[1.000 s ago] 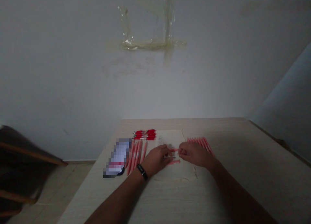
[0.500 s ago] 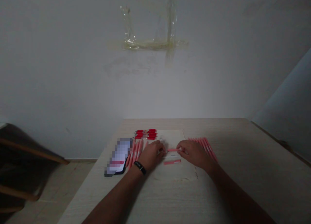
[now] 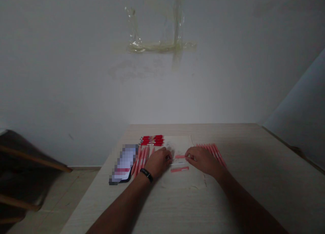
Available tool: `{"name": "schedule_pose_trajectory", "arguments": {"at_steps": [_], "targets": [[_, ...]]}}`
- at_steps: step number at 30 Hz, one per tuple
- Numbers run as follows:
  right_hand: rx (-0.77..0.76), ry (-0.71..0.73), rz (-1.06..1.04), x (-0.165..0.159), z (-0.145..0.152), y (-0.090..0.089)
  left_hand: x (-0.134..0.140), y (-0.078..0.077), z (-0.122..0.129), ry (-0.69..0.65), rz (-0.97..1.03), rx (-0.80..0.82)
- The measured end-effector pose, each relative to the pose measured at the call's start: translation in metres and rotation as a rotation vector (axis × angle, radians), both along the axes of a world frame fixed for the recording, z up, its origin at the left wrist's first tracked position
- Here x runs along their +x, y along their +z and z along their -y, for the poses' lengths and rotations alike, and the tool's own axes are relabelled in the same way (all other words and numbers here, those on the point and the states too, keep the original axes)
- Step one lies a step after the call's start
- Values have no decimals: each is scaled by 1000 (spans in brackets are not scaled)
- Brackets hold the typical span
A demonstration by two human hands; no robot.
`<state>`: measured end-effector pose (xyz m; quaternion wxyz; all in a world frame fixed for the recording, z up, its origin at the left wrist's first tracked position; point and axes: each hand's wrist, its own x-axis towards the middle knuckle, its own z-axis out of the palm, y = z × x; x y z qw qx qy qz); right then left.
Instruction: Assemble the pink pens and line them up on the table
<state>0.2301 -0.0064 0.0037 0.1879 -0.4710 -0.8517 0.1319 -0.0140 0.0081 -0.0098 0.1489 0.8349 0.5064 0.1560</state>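
Observation:
Between my hands lies a slim pink pen part [image 3: 180, 156], level and pointing left. My right hand [image 3: 202, 159] pinches its right end between thumb and fingertips. My left hand [image 3: 158, 161], with a dark band at the wrist, is closed with its fingertips together, a short gap from the part's left end. Whatever those left fingers hold is too small to make out. Just below the pink part is a thin whitish stick [image 3: 178, 164]. Nearer to me a second pink piece [image 3: 179, 169] with a pale label lies flat.
Several pink pens [image 3: 142, 159] lie beside my left hand, with red pens [image 3: 152, 140] stacked behind them. A row of pink pens [image 3: 217, 154] rests beyond my right hand. A blurred-out phone [image 3: 125, 164] lies at the left of the wooden table [image 3: 177, 210]. A wall stands behind.
My left fingertips have drawn slightly left, away from the pink part, and a gap now shows there. The right hand keeps its place.

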Motion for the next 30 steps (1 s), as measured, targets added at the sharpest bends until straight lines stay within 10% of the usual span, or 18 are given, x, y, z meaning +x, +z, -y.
{"name": "schedule_pose_trajectory", "arguments": {"at_steps": [30], "targets": [[-52,-129,-49,30,-14,-13,-17,10,-12,97,58,119]]}}
